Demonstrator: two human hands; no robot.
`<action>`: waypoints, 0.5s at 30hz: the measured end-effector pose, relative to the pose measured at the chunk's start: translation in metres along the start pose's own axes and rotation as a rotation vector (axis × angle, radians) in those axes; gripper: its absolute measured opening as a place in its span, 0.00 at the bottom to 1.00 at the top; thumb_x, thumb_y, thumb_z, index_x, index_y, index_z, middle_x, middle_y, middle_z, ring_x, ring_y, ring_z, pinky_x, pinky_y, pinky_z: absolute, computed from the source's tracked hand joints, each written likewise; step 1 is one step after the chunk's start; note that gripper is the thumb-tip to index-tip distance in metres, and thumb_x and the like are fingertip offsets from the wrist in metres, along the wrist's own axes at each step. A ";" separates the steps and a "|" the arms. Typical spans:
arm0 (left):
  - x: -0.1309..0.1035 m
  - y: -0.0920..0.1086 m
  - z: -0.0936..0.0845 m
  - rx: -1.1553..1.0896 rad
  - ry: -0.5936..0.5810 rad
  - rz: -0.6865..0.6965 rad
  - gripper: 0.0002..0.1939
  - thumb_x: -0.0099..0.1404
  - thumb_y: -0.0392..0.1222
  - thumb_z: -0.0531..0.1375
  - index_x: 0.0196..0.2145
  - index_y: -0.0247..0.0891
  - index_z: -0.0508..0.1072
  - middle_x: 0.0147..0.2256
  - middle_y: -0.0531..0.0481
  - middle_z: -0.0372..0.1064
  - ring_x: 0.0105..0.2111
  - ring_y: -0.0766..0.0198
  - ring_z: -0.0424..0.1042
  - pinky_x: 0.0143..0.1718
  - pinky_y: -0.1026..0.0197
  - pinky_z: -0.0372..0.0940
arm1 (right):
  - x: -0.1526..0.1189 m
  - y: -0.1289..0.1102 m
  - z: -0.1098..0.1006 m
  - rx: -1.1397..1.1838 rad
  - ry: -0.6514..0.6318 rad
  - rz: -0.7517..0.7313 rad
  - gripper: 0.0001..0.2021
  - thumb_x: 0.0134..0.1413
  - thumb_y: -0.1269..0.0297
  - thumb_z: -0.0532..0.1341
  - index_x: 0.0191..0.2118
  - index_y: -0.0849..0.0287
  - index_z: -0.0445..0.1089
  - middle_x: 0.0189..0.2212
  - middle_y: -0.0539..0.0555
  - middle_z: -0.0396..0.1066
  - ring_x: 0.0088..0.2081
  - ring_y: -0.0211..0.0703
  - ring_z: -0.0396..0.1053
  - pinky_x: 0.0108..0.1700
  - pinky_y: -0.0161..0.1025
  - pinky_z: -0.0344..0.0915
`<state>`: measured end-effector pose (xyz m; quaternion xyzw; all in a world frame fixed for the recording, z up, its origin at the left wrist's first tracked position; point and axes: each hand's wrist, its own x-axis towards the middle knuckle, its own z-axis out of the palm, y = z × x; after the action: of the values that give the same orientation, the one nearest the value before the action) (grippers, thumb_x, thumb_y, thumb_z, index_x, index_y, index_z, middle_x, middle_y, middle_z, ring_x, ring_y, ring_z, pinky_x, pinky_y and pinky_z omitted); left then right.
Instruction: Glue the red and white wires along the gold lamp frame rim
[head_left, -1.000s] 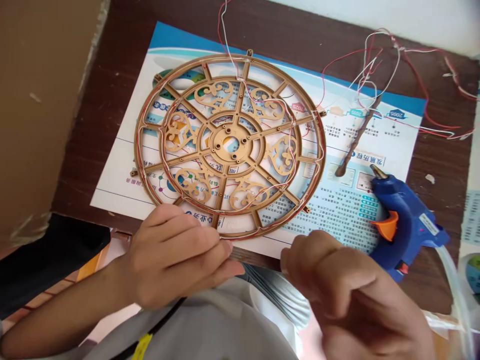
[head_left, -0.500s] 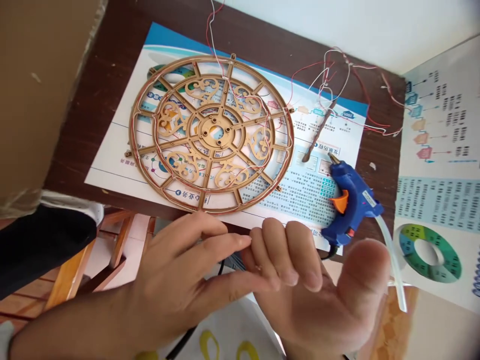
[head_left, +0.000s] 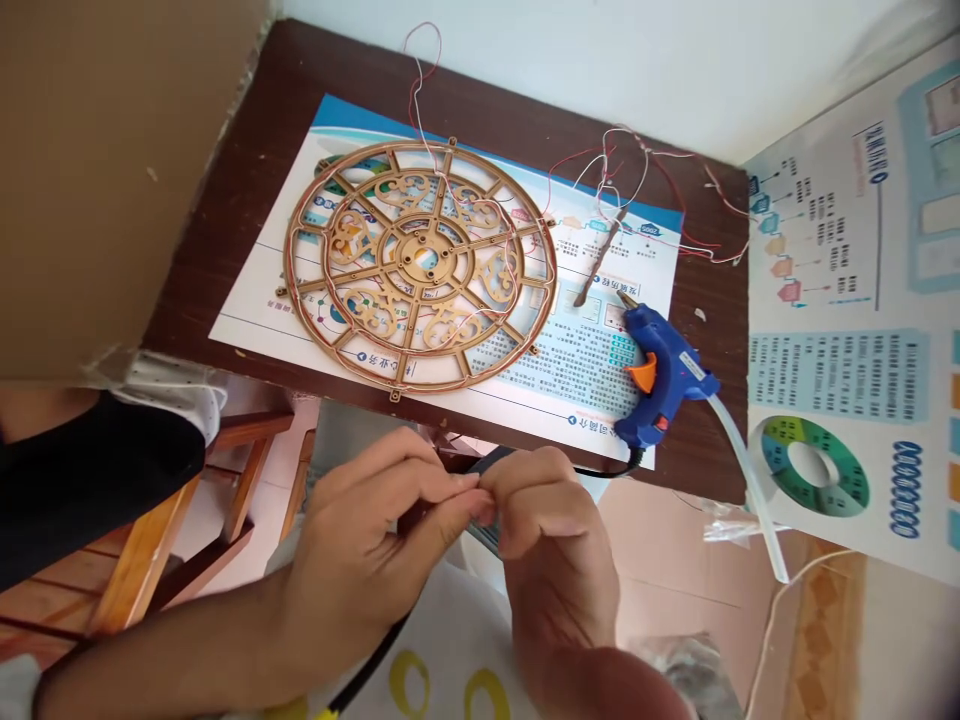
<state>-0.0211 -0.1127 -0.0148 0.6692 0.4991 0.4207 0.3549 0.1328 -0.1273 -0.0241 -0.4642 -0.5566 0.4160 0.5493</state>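
My left hand [head_left: 382, 525] and my right hand [head_left: 559, 535] meet in front of the table's near edge. Both are closed in a pinch, fingertips touching; anything between them is hidden or too small to make out. Beyond them a round gold-coloured openwork frame [head_left: 425, 344] lies flat on a printed sheet [head_left: 251, 312]. Thin red and white wires [head_left: 418, 100] run along its rings and trail off the far side. To the right, a blue glue gun [head_left: 660, 375] with an orange trigger lies on its side, a clear glue stick [head_left: 739, 440] sticking out of its back.
A brown stick [head_left: 600, 262] lies between frame and glue gun, near tangled wires [head_left: 637, 150]. The dark table [head_left: 225, 190] meets a white wall at the back. A cardboard box [head_left: 120, 180] stands at left, above another person's dark clothing [head_left: 97, 480]. A printed board [head_left: 840, 300] stands at right.
My right hand has turned over from palm-up with the thumb out and closed into a pinch against my left fingertips. My left fingers have drawn together. The camera view has shifted slightly.
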 end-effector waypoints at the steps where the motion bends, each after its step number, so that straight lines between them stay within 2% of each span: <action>1: -0.002 0.000 0.003 0.019 0.017 0.011 0.10 0.80 0.37 0.65 0.37 0.40 0.78 0.32 0.57 0.72 0.28 0.73 0.73 0.29 0.72 0.69 | 0.000 0.001 0.002 0.029 0.039 0.005 0.29 0.76 0.28 0.49 0.40 0.49 0.68 0.34 0.49 0.63 0.34 0.47 0.64 0.40 0.47 0.64; 3: -0.004 0.002 0.006 0.024 0.057 0.034 0.12 0.81 0.37 0.63 0.35 0.40 0.74 0.30 0.58 0.68 0.28 0.72 0.70 0.29 0.70 0.68 | 0.001 0.004 0.004 0.116 0.099 0.018 0.27 0.76 0.30 0.52 0.41 0.48 0.69 0.35 0.48 0.60 0.34 0.46 0.63 0.41 0.46 0.65; 6: -0.004 0.007 0.001 0.004 0.069 0.080 0.17 0.85 0.40 0.57 0.34 0.41 0.67 0.29 0.57 0.65 0.30 0.70 0.68 0.32 0.67 0.69 | 0.005 0.005 -0.004 0.265 0.139 0.068 0.26 0.79 0.34 0.48 0.42 0.47 0.70 0.35 0.48 0.58 0.34 0.45 0.63 0.40 0.44 0.66; 10: -0.009 0.008 -0.014 -0.087 -0.046 0.112 0.23 0.88 0.46 0.51 0.31 0.41 0.62 0.28 0.56 0.63 0.28 0.69 0.65 0.29 0.64 0.64 | 0.008 0.005 -0.023 0.461 0.094 0.323 0.30 0.74 0.28 0.50 0.39 0.49 0.70 0.34 0.48 0.58 0.31 0.44 0.62 0.37 0.44 0.67; 12: -0.015 -0.002 -0.016 -0.175 -0.129 0.080 0.26 0.87 0.52 0.53 0.29 0.41 0.61 0.27 0.55 0.63 0.27 0.68 0.64 0.29 0.61 0.63 | 0.009 0.003 -0.031 0.538 0.091 0.420 0.29 0.71 0.26 0.53 0.40 0.49 0.69 0.35 0.49 0.59 0.30 0.44 0.61 0.34 0.42 0.65; 13: -0.020 -0.010 -0.013 -0.221 -0.209 0.025 0.29 0.86 0.56 0.54 0.27 0.40 0.62 0.27 0.54 0.64 0.28 0.66 0.65 0.32 0.59 0.65 | 0.010 0.003 -0.034 0.569 0.092 0.445 0.29 0.70 0.26 0.54 0.40 0.48 0.69 0.35 0.49 0.59 0.30 0.43 0.60 0.32 0.41 0.64; 15: -0.027 -0.031 0.002 -0.246 -0.252 -0.049 0.30 0.87 0.57 0.49 0.28 0.40 0.67 0.27 0.52 0.66 0.29 0.64 0.67 0.35 0.57 0.68 | 0.008 0.002 -0.041 0.609 0.075 0.457 0.27 0.68 0.27 0.57 0.39 0.48 0.67 0.34 0.49 0.58 0.29 0.42 0.58 0.29 0.39 0.61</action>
<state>-0.0348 -0.1316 -0.0487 0.6556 0.4117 0.3828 0.5042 0.1740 -0.1216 -0.0218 -0.4066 -0.2691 0.6569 0.5750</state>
